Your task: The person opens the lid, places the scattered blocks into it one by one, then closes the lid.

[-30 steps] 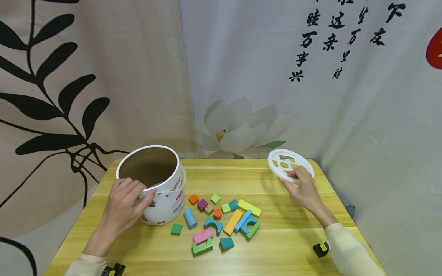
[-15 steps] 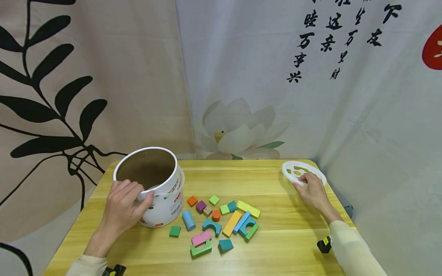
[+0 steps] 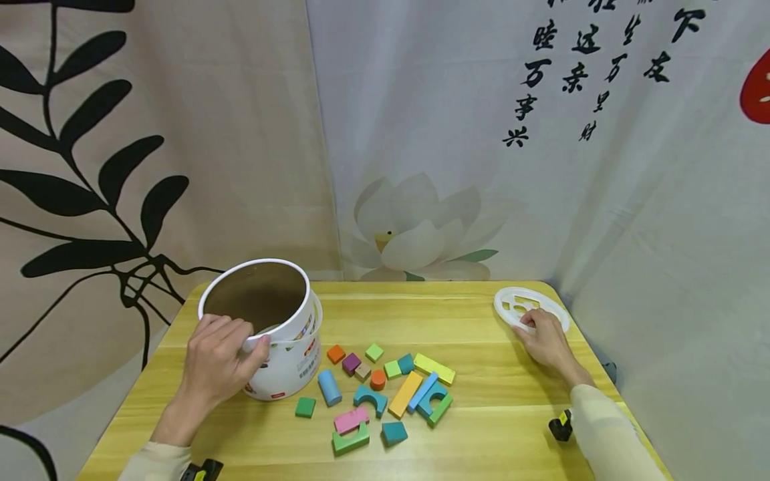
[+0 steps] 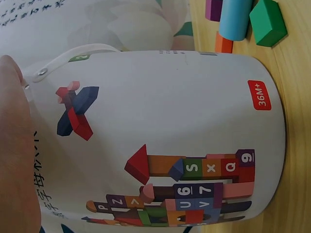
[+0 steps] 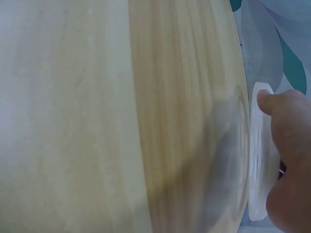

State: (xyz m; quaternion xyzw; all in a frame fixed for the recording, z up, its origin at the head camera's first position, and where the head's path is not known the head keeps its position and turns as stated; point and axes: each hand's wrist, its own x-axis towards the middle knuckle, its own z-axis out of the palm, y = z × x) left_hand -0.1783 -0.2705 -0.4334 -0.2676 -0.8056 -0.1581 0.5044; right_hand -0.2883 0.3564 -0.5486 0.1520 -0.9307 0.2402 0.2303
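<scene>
The white bucket [image 3: 290, 367] stood on the left of the table [image 3: 481, 451], its red label [image 4: 260, 95] reading "36M+", its printed blocks [image 4: 211, 168] "S", "X" and "Q". The left hand [image 3: 218, 364] gripped its near rim [image 3: 289, 328]; the right hand [image 3: 546, 339] pinched the white lid [image 5: 263, 155], far right.

The bucket [image 3: 285, 367] is white, with a red label [image 4: 259, 95] and pictures [image 4: 199, 167] in red, blue, orange and purple. Its inside looks brown. The lid [image 3: 547, 304] is white. The table [image 3: 493, 427] is yellow with wood stripes. There is a pink block [image 3: 351, 420], a purple cube [image 3: 351, 363], an orange plank [image 3: 406, 394] and a blue stick [image 3: 329, 387]. The cloth [image 3: 421, 100] has black writing [image 3: 586, 40], black leaves [image 3: 93, 110] and a pale flower [image 3: 421, 240].
</scene>
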